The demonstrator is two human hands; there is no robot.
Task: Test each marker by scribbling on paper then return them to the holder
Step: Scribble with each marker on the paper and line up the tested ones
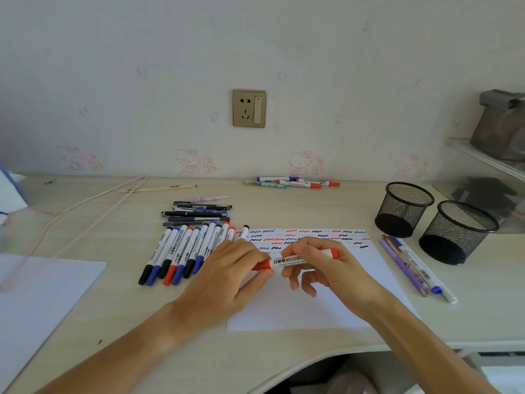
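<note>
- Red marker (295, 260) is held level over the scribbled paper (312, 302), left hand (227, 280) pinching its cap end, right hand (329, 265) gripping the barrel.
- Two black mesh holders (403, 209) sit on the surface (85, 322) to the right, nothing visible inside.

Bare forearms and hands (227, 277), sleeveless.
</note>
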